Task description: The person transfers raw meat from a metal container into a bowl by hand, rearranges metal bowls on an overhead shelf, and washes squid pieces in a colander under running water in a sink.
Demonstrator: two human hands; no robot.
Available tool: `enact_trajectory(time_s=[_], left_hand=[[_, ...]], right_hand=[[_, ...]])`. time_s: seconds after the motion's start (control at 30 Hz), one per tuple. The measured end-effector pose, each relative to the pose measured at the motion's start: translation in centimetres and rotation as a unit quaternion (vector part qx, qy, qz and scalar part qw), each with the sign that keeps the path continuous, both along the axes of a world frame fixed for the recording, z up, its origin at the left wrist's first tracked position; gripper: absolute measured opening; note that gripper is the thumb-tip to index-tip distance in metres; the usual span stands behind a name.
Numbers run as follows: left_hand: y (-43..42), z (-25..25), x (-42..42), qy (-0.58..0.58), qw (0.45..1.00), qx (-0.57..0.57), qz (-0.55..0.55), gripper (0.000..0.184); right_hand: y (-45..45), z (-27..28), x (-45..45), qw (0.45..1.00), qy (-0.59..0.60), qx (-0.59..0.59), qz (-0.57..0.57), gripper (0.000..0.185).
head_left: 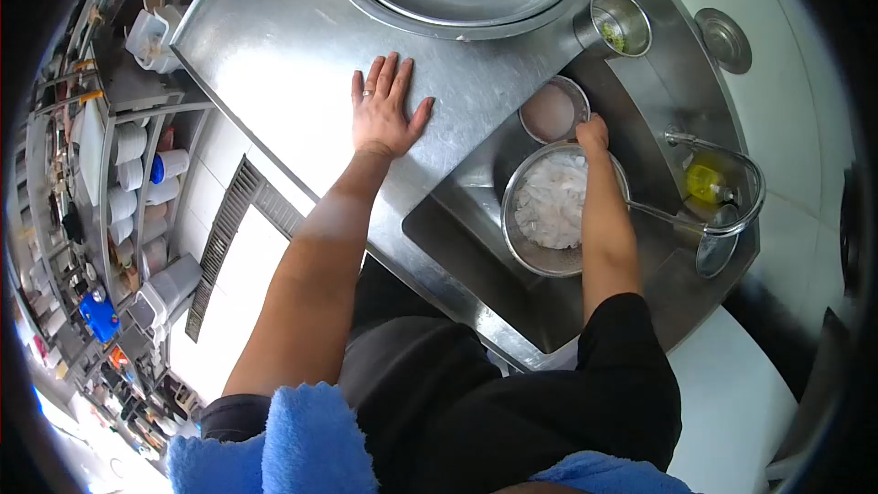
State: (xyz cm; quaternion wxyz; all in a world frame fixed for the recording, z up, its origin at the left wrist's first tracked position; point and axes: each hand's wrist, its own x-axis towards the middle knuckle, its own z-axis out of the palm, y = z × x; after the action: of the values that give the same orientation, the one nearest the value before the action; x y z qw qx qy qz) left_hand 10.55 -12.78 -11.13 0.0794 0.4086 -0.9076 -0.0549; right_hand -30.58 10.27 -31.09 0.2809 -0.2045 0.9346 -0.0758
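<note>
1. Left hand (384, 114) pressed flat on the counter (274, 64), fingers wide, holding nothing! Steel spreads from 9 to 11 o'clock out to the counter's edge.
2. Big bowls (466, 29) sit at 1 o'clock from it, rims well apart from the fingertips.
3. Right hand (593, 134) is curled narrow beside the pot (579, 96); cannot tell what it grips.
4. Here's the colander (526, 247) with white pieces (549, 199), in the sink (476, 279), pot at its 12, rims very close.
5. Sink floor shows at 7 to 8 o'clock, making room that way.
6. Tighter at 3: forearm crosses the rim, tap (752, 185) near.
</note>
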Motion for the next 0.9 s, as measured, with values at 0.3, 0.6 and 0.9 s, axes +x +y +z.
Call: enact_trajectory(time_s=[0.3, 0.6, 0.9], left_hand=[[0.0, -0.1, 0.1, 0.022, 1.000, 0.000, -0.001, 0.071], [-0.2, -0.5, 0.3, 0.022, 1.000, -0.002, -0.007, 0.072], [-0.2, 0.0, 0.2, 0.008, 1.000, 0.009, 0.003, 0.073]], right_hand=[[-0.3, 5.2, 3.3, 0.993, 0.067, -0.061, 0.073, 0.027], [0.9, 4.2, 2.9, 0.984, -0.101, -0.136, -0.056, 0.025], [3.6, 14.2, 2.6, 0.981, 0.107, -0.152, 0.057, 0.021]])
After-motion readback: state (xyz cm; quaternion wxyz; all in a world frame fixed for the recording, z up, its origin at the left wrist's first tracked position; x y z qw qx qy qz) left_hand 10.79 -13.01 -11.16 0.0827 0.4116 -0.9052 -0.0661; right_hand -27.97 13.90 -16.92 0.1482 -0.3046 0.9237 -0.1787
